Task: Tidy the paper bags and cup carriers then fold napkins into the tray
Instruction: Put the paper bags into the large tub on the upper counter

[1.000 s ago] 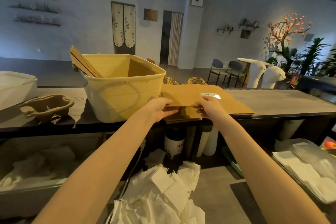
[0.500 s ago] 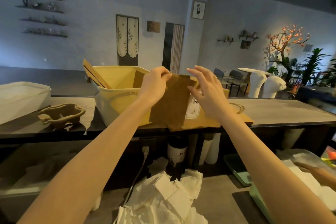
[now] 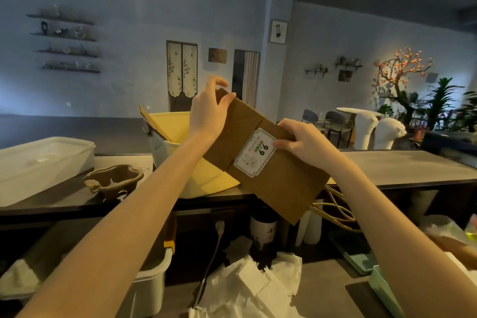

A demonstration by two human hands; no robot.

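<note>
You pinch the flat paper bag [image 3: 268,162] with both your left hand [image 3: 209,113] and right hand [image 3: 304,142], its long axis slanting up-left over the yellow bin [image 3: 206,175].

The dark counter [image 3: 402,168] bears a yellow tub [image 3: 206,178], cup carrier [image 3: 113,179], white bin [image 3: 44,160].

paper bag [image 3: 273,175]: flat brown, white label reading 9.9, tilted in the air above your counter [image 3: 402,168], twine handles hanging low | cup carrier [image 3: 113,181]: grey-brown pulp, on the counter, left of the yellow bin | napkins [image 3: 247,289]: loose white heap below you
</note>
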